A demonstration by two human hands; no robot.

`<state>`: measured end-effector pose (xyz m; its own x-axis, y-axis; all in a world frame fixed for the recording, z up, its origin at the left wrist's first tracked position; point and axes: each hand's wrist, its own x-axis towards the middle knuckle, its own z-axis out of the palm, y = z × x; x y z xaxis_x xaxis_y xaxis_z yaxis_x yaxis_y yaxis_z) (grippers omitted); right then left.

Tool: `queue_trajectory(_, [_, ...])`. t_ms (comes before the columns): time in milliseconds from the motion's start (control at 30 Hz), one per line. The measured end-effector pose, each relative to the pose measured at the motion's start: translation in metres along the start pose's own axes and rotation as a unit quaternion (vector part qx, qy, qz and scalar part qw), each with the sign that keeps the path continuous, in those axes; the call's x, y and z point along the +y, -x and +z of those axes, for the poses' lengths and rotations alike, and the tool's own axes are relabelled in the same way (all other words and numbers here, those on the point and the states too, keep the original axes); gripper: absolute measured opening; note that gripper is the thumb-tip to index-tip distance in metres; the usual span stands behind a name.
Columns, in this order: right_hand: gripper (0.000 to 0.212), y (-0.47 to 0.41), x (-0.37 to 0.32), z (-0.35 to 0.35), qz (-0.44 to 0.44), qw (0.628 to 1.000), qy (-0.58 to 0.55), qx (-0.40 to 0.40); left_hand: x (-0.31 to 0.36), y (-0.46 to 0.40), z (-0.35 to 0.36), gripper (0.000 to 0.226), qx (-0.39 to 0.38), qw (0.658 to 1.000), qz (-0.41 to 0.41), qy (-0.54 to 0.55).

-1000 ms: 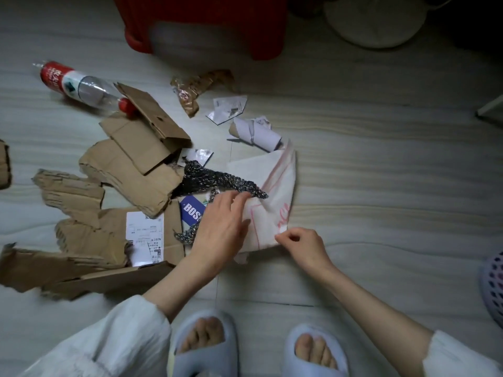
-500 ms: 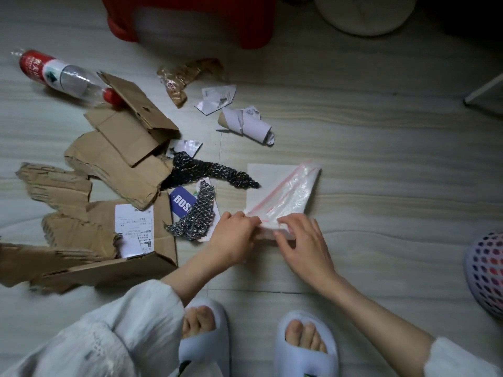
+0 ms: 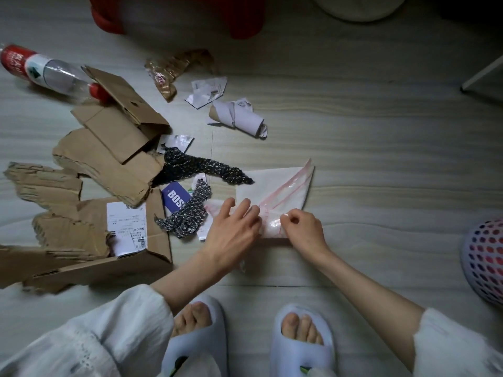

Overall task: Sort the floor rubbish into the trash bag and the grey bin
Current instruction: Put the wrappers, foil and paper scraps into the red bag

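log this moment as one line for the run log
stage: folding clear zip bag on floor | left hand: fingers flat on bag | right hand: pinches bag edge | bottle, cardboard: untouched

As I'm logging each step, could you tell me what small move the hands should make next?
Probably lift the zip bag off the floor: the right hand pinches its near end, the left hand lies open on it, and it is folded small.

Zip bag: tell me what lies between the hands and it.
Nothing visible. The right hand pinches the zip bag at its near edge, and the left hand rests its fingers on it.
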<state>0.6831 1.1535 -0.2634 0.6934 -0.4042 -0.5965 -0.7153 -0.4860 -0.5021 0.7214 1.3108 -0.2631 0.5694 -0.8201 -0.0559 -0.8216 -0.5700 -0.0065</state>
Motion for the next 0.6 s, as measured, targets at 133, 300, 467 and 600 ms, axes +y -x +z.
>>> queue_trajectory(133, [0.035,-0.009,0.000,-0.010,0.046,0.996,-0.014,-0.074,0.010,0.002,0.009,0.046,-0.075,0.996,0.004,-0.042])
queue_trajectory(300, [0.020,0.004,0.012,-0.003,-0.050,0.998,-0.023,-0.021,0.003,-0.014,0.007,0.021,-0.121,0.990,-0.031,0.071])
queue_trajectory(467, [0.039,0.008,0.026,-0.005,-0.277,0.947,0.160,-0.030,-0.006,-0.027,0.007,0.025,-0.201,0.939,-0.143,0.242])
queue_trajectory(600, [0.023,0.001,0.020,0.003,-0.132,0.987,0.092,-0.008,-0.004,-0.026,0.003,0.026,-0.119,0.962,-0.131,0.208])
